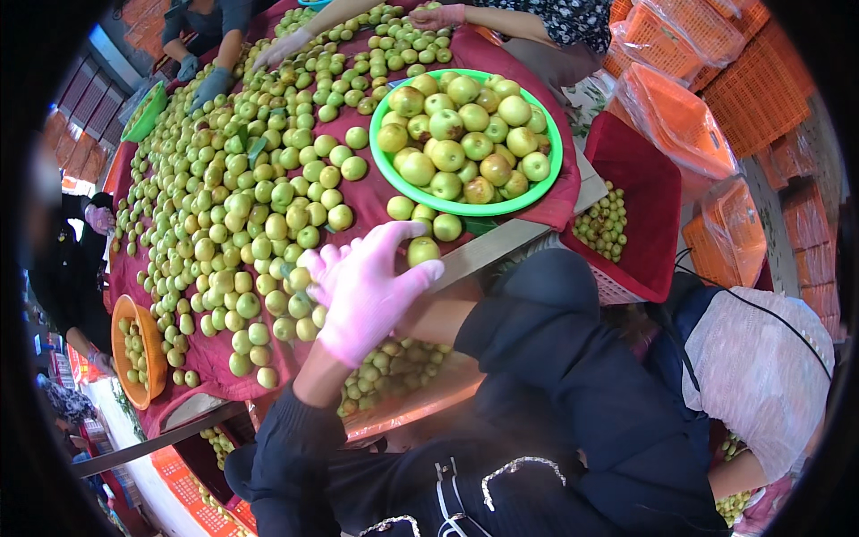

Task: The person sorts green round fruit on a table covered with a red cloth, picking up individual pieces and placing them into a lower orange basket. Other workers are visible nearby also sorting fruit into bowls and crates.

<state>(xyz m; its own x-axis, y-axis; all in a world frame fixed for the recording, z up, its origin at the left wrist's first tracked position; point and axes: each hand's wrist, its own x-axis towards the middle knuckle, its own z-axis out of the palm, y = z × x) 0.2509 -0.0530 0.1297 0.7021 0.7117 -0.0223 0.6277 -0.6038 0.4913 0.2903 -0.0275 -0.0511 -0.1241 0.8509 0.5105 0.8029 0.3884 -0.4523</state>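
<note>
My left hand (362,295), in a pink glove, reaches over the near edge of the table. Its thumb and forefinger close around one round yellow-green fruit (423,251), like a jujube or small apple. My right forearm (440,319) comes from the right and passes behind the left glove. Only some pink fingertips (317,265) show beyond it, seemingly my right hand's; whether they hold anything is hidden. Many loose green fruits (237,204) spread over the dark red cloth (362,199) around both hands. Right of them stands a bright green basin (556,161) heaped with larger-looking fruits, some with brown patches.
An orange basket (154,345) with fruit stands at the table's left edge. Below the near edge is more fruit (385,380). A red-lined crate (640,206) holds fruit at right, before stacked orange crates (756,89). Co-workers' gloved hands (213,87) work across; another person (761,376) sits close right.
</note>
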